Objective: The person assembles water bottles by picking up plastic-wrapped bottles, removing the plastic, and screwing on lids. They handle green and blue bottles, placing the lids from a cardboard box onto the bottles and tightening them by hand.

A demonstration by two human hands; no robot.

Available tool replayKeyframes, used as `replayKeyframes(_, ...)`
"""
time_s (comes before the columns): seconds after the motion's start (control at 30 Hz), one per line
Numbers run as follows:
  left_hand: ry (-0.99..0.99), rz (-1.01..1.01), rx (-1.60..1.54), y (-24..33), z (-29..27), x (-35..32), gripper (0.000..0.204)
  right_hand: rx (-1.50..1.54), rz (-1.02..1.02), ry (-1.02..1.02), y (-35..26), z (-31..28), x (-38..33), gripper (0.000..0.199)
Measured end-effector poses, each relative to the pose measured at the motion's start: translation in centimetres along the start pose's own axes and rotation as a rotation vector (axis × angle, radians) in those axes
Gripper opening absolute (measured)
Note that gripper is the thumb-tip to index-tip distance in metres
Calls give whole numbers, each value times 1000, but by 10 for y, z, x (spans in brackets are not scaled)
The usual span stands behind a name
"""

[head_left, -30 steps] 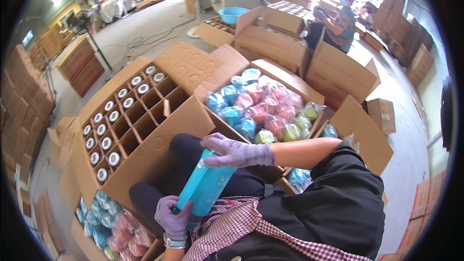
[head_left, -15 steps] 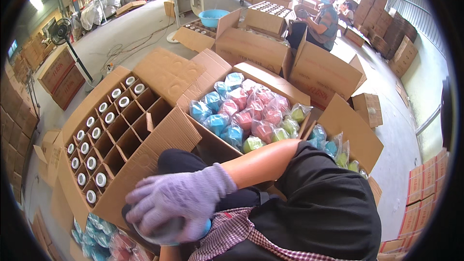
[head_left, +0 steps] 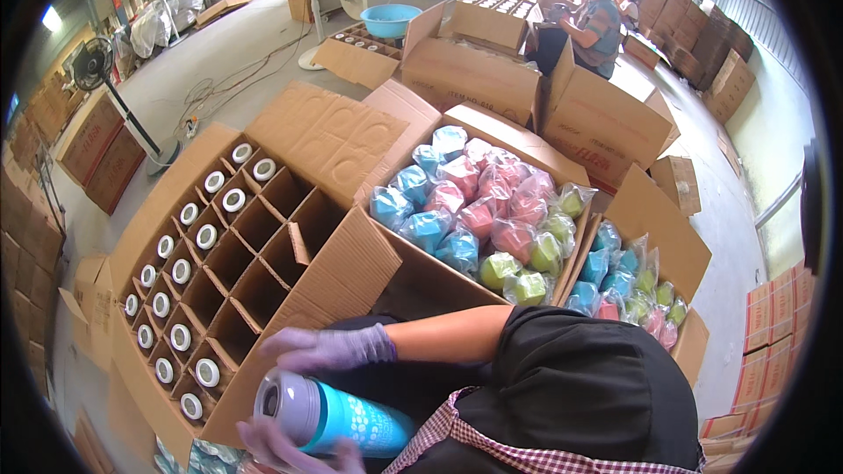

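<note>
Low at the frame's bottom, the gloved left hand grips the teal bottle from beneath, fingers curled around it. Left of it stands the divided carton, many cells filled with white-capped bottles. The gloved right hand hovers just above the bottle, fingers spread, holding nothing. The bottle lies roughly horizontal, its long axis left-right, grey cap leftward. Further right sits a carton of bagged bottles.
</note>
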State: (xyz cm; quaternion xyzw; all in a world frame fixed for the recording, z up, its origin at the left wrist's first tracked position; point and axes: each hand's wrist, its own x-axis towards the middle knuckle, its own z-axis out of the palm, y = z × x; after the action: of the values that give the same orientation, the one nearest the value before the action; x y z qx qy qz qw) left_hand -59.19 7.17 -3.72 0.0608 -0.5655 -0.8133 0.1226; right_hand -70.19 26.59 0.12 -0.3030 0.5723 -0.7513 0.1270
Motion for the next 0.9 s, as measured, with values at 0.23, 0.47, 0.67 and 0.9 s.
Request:
replayKeyframes(0.23, 143, 20, 133, 27, 17, 11, 71, -157, -424, -64, -60, 35, -16, 41)
replayKeyframes(0.47, 182, 20, 87, 66, 13, 35, 72, 69, -90, -161, -7, 23, 48, 33)
replayKeyframes(0.67, -282, -105, -556, 80, 20, 31, 68, -261, 21, 44, -32, -69, 108, 33)
replayKeyframes(0.9, -336, -335, -346, 59, 20, 39, 81, -1621, 249, 77, 8, -282, 231, 43)
